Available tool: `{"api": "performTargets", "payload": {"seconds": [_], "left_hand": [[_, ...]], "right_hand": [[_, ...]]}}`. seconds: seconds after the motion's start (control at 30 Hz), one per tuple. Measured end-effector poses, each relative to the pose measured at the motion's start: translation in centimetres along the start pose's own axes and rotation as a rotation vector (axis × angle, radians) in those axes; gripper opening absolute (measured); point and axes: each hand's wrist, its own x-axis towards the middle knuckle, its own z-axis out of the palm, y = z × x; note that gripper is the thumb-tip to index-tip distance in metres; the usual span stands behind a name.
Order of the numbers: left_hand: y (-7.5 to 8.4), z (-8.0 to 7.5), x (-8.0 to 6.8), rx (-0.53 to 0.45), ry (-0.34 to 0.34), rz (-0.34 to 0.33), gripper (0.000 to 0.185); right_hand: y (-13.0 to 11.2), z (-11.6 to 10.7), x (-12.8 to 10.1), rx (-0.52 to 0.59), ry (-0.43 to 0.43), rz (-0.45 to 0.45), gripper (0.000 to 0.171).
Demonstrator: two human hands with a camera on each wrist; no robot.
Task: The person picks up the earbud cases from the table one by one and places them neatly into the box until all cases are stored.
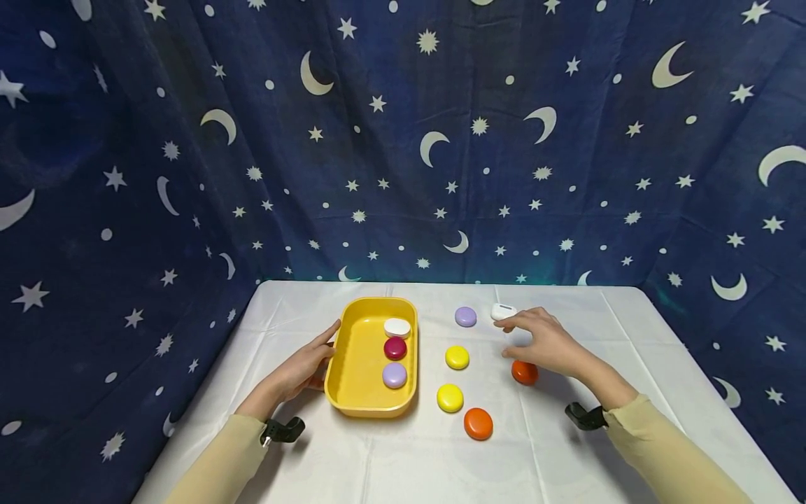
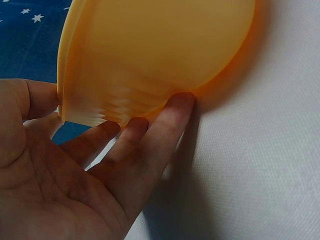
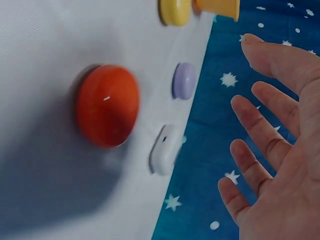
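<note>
Head view, item list. Yellow tray (image 1: 352, 371) on the white table (image 1: 567, 455), holding one white disc (image 1: 397, 327), one maroon disc (image 1: 395, 348) and one lilac disc (image 1: 394, 375).

Left hand (image 1: 305, 367): straight fingers (image 2: 150, 135) pressed flat against the tray's outer left wall, gripping nothing.

Right hand (image 1: 548, 343): fingers (image 3: 260, 130) spread wide and empty, hovering above the table between the white piece (image 1: 503, 311) at the far edge and the orange disc (image 1: 525, 372) just beneath the palm.

Loose on the table: lilac disc (image 1: 466, 316), two yellow discs (image 1: 457, 357) (image 1: 450, 397), second orange disc (image 1: 478, 423).

Risks, as judged:
- White piece sits near the table's far edge; a nudge from the fingertips could push it off.
- Smooth domed discs may slip from a shallow pinch.
- The palm, if lowered, could knock the orange disc below it.
- The tray is braced on one side only and could slide rightwards.
</note>
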Motion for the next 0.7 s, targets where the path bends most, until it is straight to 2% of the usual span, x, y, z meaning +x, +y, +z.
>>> {"api": "performTargets", "payload": {"seconds": [0.2,0.47,0.7], "left_hand": [[0.0,-0.1,-0.1,0.008,-0.01,0.006,0.067],[0.1,0.0,-0.2,0.006,0.007,-0.007,0.066],[0.0,-0.1,-0.1,0.008,0.002,-0.002,0.067]], "right_hand": [[1.9,0.3,-1.5,-0.029,-0.016,0.007,0.053],[4.1,0.9,-3.1,-0.051,-0.057,0.049,0.062],[4.9,1.7,-3.8,-0.069,-0.059,0.064,0.069]]}}
